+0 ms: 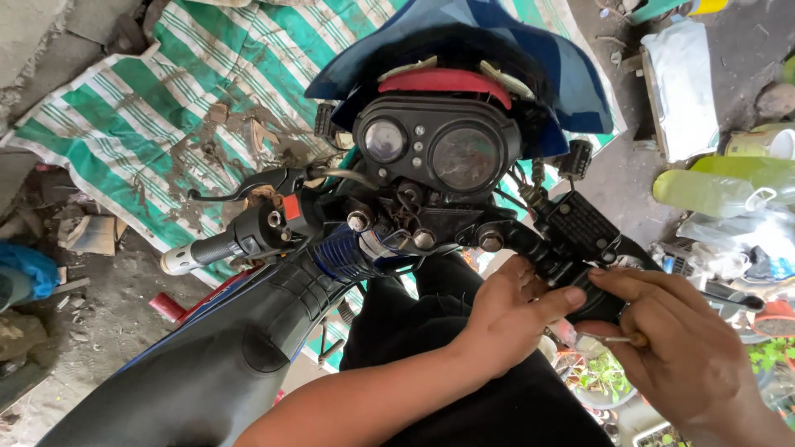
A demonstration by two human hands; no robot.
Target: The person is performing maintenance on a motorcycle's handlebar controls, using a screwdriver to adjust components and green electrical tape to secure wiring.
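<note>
I look down on a motorcycle's handlebars with a black twin-dial instrument cluster (436, 151) and a blue front fairing. My left hand (511, 312) grips the black switch housing (590, 291) on the right handlebar, thumb pressed on its side. My right hand (681, 339) is beside it, shut on a thin screwdriver (623, 338) whose shaft points left toward the housing. A black brake fluid reservoir (580, 222) sits just above the housing. The left grip (207, 250) and its lever (240, 187) stick out at the left, untouched.
A green-and-white striped tarp (149, 108) lies on the ground ahead. The black fuel tank (240, 348) fills the lower left. Plastic bottles (712, 190), bags and clutter crowd the right side; a white sack (683, 83) lies at the upper right.
</note>
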